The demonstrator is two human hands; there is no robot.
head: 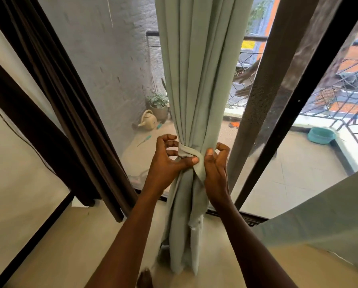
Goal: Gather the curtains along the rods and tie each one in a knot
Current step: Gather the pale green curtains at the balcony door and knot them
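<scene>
A pale green curtain (196, 80) hangs gathered into a narrow bundle in front of the glass door. A band of its own fabric (189, 152) wraps around the bundle at about waist height, and the loose tail hangs down to the floor. My left hand (169, 159) pinches the band from the left, thumb pressed on the wrap and fingers curled. My right hand (215, 165) grips the bundle and the tail from the right, thumb on the fabric. A dark brown curtain (74, 113) hangs gathered at the left.
A second pale green cloth (319, 217) crosses the lower right corner. Dark door frames (294, 104) stand right of the curtain. Outside on the balcony are a watering can (148, 120), a potted plant (159, 104) and a teal basin (320, 135).
</scene>
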